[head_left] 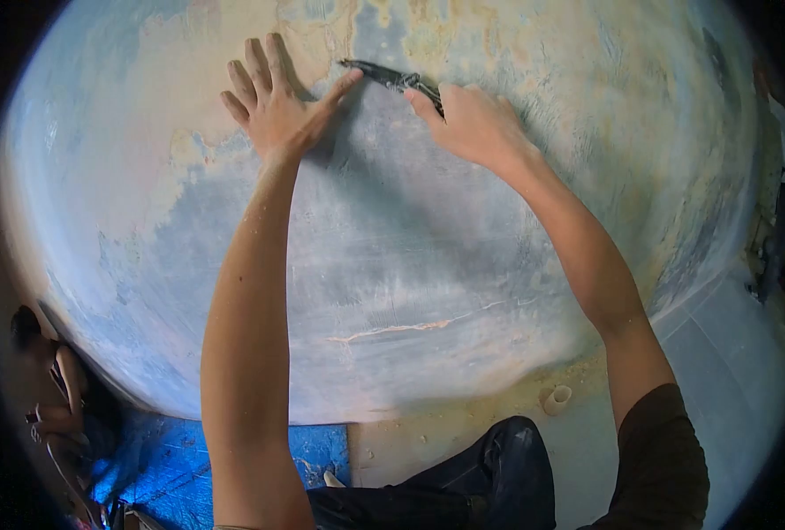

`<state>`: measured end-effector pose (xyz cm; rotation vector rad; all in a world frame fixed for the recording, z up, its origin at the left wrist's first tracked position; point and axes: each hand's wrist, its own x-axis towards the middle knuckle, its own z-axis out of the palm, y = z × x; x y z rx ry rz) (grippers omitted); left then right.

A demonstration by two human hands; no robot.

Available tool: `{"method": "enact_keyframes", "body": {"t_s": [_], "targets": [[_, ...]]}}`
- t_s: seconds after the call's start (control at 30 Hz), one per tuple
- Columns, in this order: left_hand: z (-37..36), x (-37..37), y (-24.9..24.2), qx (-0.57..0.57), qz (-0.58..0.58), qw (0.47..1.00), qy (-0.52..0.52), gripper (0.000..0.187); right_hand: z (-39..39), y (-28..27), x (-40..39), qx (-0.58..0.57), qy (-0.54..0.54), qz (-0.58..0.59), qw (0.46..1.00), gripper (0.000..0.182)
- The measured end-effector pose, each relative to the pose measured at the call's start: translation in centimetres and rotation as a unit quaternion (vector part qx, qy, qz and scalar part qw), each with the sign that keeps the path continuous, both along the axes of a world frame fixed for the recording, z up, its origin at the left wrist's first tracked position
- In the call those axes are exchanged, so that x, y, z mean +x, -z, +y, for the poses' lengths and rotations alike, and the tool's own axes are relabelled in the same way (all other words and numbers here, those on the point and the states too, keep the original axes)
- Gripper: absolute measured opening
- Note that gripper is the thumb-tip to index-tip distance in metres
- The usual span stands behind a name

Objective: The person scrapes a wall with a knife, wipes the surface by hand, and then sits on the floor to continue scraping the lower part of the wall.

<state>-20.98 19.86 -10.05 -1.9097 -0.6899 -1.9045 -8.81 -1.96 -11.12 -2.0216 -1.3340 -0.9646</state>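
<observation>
A large curved surface (392,256), mottled grey, blue and yellowish with rough patches, fills most of the view. Against its upper part lies my left hand (277,115), flat and with fingers spread. Its thumb reaches to the right and touches or nearly touches the front part of a slim black knife (379,74). My right hand (476,124) is closed around the handle of that knife, whose narrow tip points left and rests on or close to the surface. The palm hides most of the handle. A thin pale crack (397,330) runs across the surface below my hands.
At the lower left a person (56,389) sits beside the curved surface, holding something small and dark. A blue sheet (171,459) covers the floor there. A small pale cup-like object (556,399) stands near my bent knee (516,459). Grey flooring (728,353) lies at the right.
</observation>
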Motion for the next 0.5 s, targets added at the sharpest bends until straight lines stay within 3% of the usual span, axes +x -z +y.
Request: {"method": "enact_keyframes", "body": {"t_s": [0.5], "targets": [[-0.4,-0.2,-1.0,-0.062,0.000,0.998,0.024,0.143,0.3,-1.0,0.0,-0.005,0.014,-0.006,1.000,0.066]]}}
